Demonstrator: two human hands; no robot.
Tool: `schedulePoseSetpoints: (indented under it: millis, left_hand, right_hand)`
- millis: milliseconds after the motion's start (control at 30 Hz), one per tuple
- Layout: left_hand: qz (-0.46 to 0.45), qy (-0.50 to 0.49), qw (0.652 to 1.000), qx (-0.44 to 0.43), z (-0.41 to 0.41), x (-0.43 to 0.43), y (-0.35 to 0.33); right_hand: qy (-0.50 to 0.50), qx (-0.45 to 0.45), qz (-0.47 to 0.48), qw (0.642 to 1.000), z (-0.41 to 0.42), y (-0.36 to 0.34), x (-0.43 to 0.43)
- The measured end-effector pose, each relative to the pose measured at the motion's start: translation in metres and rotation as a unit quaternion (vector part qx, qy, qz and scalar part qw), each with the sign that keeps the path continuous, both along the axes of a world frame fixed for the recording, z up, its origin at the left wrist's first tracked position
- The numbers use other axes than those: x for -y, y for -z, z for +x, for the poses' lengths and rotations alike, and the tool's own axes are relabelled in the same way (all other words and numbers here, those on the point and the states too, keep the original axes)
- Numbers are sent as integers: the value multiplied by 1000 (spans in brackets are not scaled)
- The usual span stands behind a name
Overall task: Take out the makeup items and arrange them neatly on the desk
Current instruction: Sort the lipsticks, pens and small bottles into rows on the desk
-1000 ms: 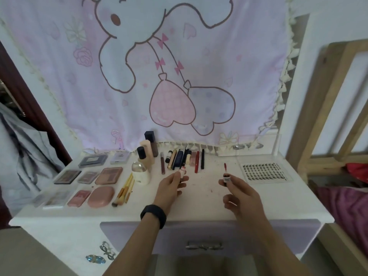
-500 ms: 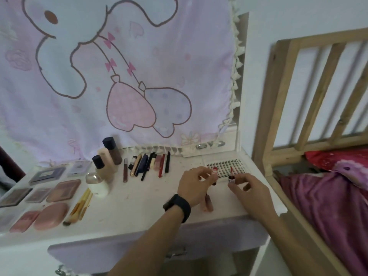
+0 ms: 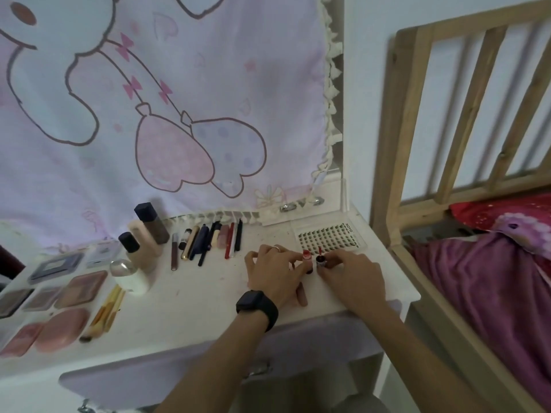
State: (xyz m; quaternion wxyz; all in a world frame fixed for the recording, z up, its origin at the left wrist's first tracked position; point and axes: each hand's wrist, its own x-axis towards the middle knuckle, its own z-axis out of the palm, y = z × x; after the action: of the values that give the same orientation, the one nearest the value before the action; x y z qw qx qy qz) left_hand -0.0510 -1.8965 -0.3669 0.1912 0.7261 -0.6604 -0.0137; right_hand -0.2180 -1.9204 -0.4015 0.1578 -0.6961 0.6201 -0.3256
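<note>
Beside the lash tray [image 3: 328, 237], left hand [image 3: 272, 277] pinches the lip tube [image 3: 306, 257], right hand [image 3: 353, 277] pinches the wand cap [image 3: 320, 261]: keep the tube upright, feed the wand straight in.

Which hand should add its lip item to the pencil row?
Left, probably: the left hand pinches a red-topped tube nearer the pencil row; the right hand, pinching a dark tube, is beyond it by the lash tray.

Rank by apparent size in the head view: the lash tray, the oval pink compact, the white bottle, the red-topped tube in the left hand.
1. Lash tray and oval pink compact: too alike to rank.
2. White bottle.
3. Red-topped tube, pinched by the left hand.
</note>
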Motion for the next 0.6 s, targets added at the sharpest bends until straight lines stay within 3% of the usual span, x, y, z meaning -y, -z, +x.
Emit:
schedulePoseSetpoints:
  millis: [600]
  left_hand:
    - [34,-22,998,53,-10,2,-4]
  right_hand:
    - [22,-24,-3,999,3,0,-2]
